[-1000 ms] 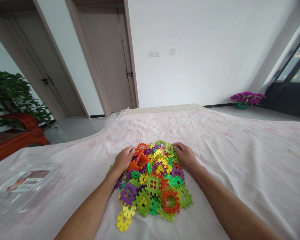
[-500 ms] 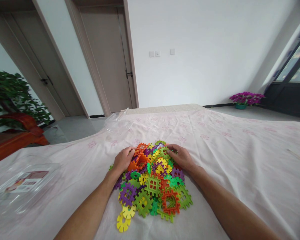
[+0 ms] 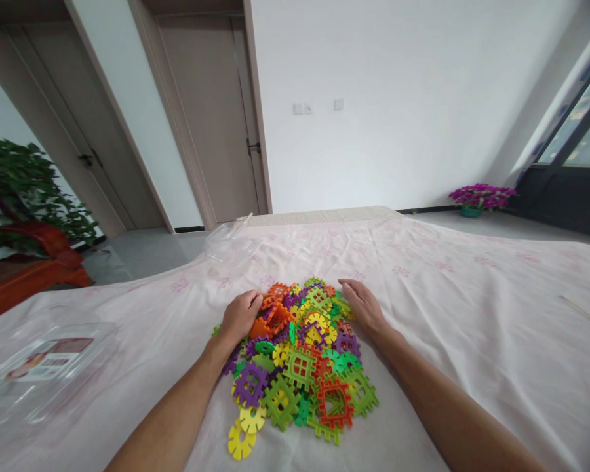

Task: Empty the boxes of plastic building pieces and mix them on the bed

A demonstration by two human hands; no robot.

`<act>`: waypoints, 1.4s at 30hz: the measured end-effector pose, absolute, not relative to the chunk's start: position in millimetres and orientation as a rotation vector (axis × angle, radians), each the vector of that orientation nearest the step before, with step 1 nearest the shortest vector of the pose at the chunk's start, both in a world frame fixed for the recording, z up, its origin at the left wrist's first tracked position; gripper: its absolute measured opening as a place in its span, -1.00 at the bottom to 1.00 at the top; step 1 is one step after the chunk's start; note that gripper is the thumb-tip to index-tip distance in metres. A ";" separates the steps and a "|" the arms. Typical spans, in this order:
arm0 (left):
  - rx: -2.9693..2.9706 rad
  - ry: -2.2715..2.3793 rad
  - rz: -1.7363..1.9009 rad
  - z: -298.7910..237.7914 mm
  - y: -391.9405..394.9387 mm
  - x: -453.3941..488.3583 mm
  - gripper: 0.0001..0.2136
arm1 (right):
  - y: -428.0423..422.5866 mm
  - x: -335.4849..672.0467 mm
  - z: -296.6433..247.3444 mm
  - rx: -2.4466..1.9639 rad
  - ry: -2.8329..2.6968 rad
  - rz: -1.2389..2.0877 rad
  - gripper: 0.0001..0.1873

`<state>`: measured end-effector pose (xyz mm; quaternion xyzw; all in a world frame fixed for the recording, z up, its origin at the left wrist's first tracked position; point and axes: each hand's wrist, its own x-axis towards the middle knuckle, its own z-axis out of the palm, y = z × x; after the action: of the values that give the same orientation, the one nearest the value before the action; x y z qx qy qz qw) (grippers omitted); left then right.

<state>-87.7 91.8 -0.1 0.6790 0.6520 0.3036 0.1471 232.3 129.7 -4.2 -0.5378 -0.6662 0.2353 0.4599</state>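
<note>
A heap of plastic building pieces (image 3: 302, 364) lies on the cloth in front of me, mixing notched square window blocks with round notched discs in purple, green, orange and yellow. Cupped along the heap's upper left side is my left hand (image 3: 242, 316), its fingers beside the orange blocks (image 3: 278, 318); it is open and grips no piece that I can see. My right hand (image 3: 364, 307) is open at the upper right side, fingers stretched forward just beside the pieces. Two yellow discs (image 3: 242, 439) lie at the heap's lower left edge.
A clear plastic box (image 3: 54, 367) with a label lies at the left, and crumpled clear plastic (image 3: 231, 239) lies farther back. The pale flowered cloth (image 3: 462, 314) is wrinkled. A thin stick (image 3: 577, 307) rests at the right. A wooden chair (image 3: 44, 252) stands left.
My right hand has shifted slightly outward, off the heap's upper right pieces, uncovering a green window block. My left hand stays nearly in place.
</note>
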 end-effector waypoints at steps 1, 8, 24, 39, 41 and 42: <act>1.943 1.875 0.884 0.5 91.0 -87.5 -0.67 | 130.2 232.4 -6.7 -1.333 -1.680 0.575 -0.49; 1.843 1.782 0.972 2.0 89.5 -84.6 -0.59 | 113.6 210.0 -1.0 -1.144 -1.900 0.774 -0.49; 1.968 1.337 0.867 52.5 65.8 -69.6 -0.59 | 124.6 230.0 -7.1 -1.313 -1.704 0.408 -0.54; 2.111 1.288 0.383 43.1 62.6 -94.7 -0.12 | 119.1 223.2 -7.3 -1.210 -2.053 0.630 -0.58; 2.007 1.278 0.485 42.9 62.9 -86.9 -0.18 | 117.5 223.0 -6.4 -1.189 -2.027 0.648 -0.58; 1.955 1.282 0.535 43.4 62.6 -83.7 -0.22 | 117.0 223.0 -6.0 -1.189 -2.012 0.654 -0.58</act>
<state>-83.7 62.6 43.4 0.7594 0.4981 0.2079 0.3633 223.0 117.0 -6.0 -0.4589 -0.7767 0.2525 0.3499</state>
